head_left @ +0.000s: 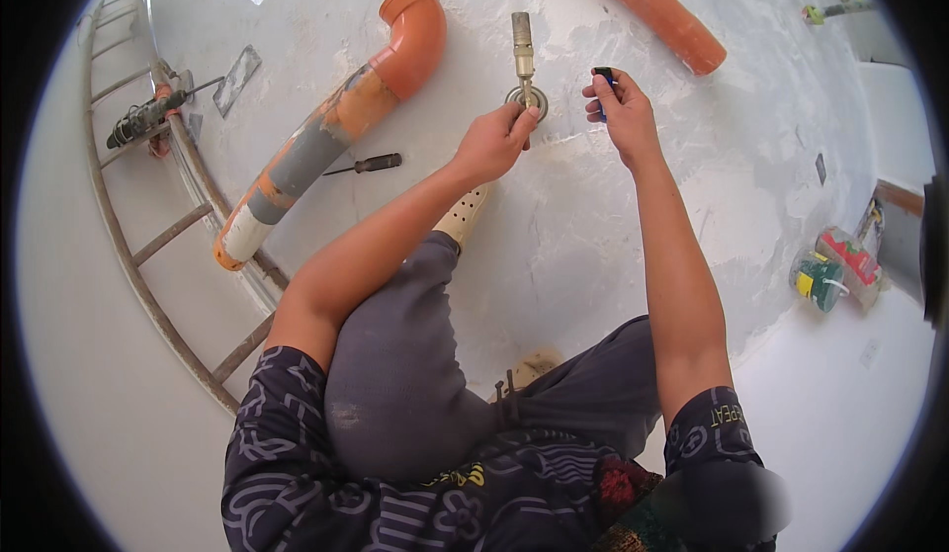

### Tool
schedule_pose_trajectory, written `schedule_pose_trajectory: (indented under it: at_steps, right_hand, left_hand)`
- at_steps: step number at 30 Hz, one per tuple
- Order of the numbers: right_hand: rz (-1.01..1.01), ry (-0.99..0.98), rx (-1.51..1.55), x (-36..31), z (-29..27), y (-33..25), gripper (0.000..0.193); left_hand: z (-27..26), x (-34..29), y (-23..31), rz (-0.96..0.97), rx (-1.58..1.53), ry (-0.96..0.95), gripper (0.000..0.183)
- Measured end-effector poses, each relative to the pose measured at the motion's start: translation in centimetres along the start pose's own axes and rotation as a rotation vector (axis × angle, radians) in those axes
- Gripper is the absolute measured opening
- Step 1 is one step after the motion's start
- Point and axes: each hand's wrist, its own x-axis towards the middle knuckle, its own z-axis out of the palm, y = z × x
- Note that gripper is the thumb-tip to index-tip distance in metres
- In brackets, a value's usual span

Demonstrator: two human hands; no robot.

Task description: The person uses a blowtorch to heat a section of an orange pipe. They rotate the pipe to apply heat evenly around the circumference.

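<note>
My left hand (pixel 497 140) is closed at the base of a metal gas torch (pixel 524 43), its fingertips pinching near the round ring below the nozzle. The nozzle points away from me. What lies under my fingers is partly hidden. To the right, apart from the torch, my right hand (pixel 630 117) holds a small blue and black lighter (pixel 604 97) upright. A bent orange pipe (pixel 336 122) with grey and white patches lies left of my left arm. Beside it rests a screwdriver (pixel 368 165) with a black handle.
A ladder (pixel 148 246) lies along the left side, with a power drill (pixel 148 117) on it. Another orange pipe (pixel 667 18) lies at the far right. A green tub (pixel 819 280) and a red package (pixel 850 257) stand at the right. My shoe (pixel 461 218) is below the left hand.
</note>
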Motion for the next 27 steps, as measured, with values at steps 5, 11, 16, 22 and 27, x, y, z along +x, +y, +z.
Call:
schedule_pose_trajectory:
  at_steps: [5,11,16,22,27]
  right_hand:
    - [0.038,0.011,-0.096,1.9,1.9,0.7,0.044]
    - [-0.012,0.092,-0.187,2.4,3.5,2.0,0.041]
    - [0.078,0.126,-0.072,1.7,3.4,2.5,0.040]
    - [0.110,0.166,-0.064,1.7,4.3,2.7,0.049]
    - [-0.023,0.235,-0.325,2.1,3.8,1.9,0.054]
  left_hand:
    - [-2.2,0.3,-2.5,0.123,0.166,0.137,0.048]
    - [-1.2,-0.7,-2.4,0.154,0.247,0.066,0.049]
    - [0.1,0.1,-0.9,0.123,0.186,-0.045,0.054]
    - [0.0,-0.4,-0.3,0.036,-0.023,-0.013,0.056]
    - [0.2,-0.3,-0.6,0.058,0.081,-0.011,0.049]
